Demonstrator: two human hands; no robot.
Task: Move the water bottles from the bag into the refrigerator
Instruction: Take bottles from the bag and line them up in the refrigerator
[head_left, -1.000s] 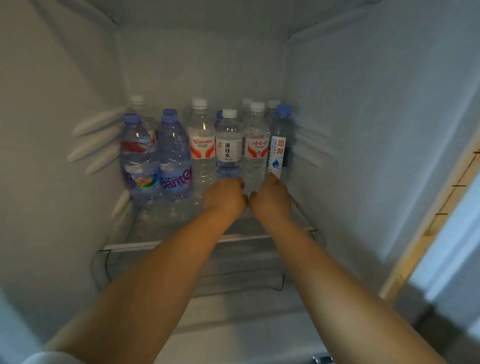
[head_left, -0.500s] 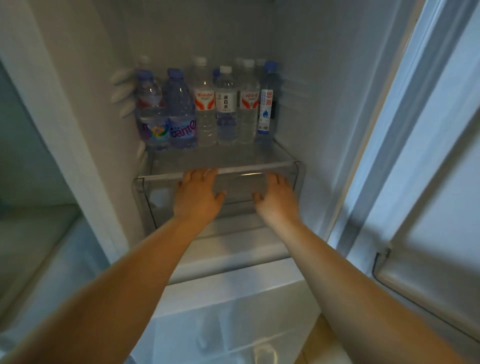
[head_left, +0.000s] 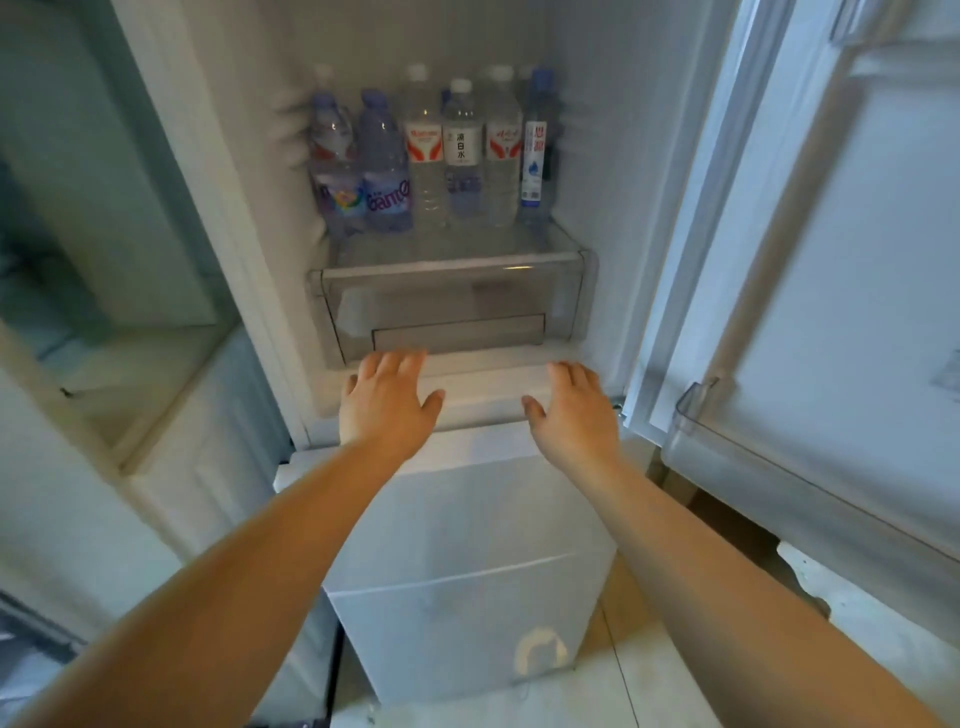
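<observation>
While both palms face down with fingers spread and nothing held, the left hand (head_left: 387, 397) and right hand (head_left: 574, 408) are seen side by side, well apart, at the front lip of the open refrigerator (head_left: 613, 171) compartment, just below the clear drawer (head_left: 452, 304); contact with the lip cannot be confirmed. The water bottles (head_left: 434, 156) are lined up upright at the back of the glass shelf (head_left: 452, 257) above that drawer, blue-tinted ones at the left, clear white-capped ones in the middle, a slim blue-capped one at the right. The fridge door (head_left: 831, 312) is swung open at the right, and a closed lower door (head_left: 457, 571) is visible beneath the hands.
</observation>
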